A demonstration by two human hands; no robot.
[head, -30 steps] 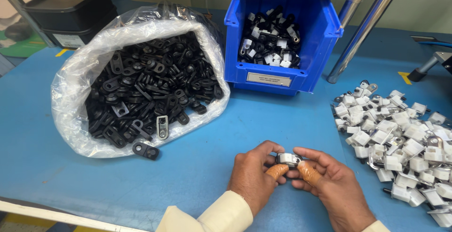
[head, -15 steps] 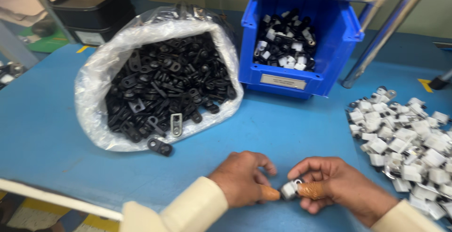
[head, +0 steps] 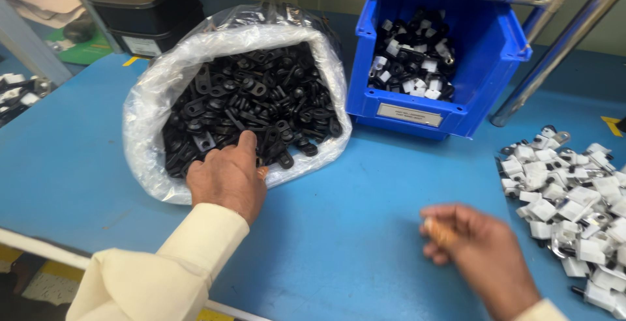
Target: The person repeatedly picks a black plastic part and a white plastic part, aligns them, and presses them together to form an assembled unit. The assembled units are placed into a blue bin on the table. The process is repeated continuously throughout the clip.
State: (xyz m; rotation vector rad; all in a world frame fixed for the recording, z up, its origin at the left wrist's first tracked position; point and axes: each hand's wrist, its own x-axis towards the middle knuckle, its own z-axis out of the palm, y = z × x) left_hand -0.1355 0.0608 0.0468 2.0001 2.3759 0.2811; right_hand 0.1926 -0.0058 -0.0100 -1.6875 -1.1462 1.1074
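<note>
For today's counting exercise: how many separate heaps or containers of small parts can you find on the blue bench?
3: a clear bag of black parts at left, where the left hand reaches; a blue bin of mixed parts behind; a loose white pile at right. More may lie out of view.

- The bag (head: 156, 99) sits on the table (head: 365, 197), at the far left, full of small clips (head: 251, 102).
- The left hand (head: 228, 177) rests on the near edge of the bag.
- The bin (head: 443, 54) stands just right of the bag.
- A pile of small parts (head: 574, 204) lies at the right.
- The right hand (head: 479, 256) is near that pile, on its left.
</note>
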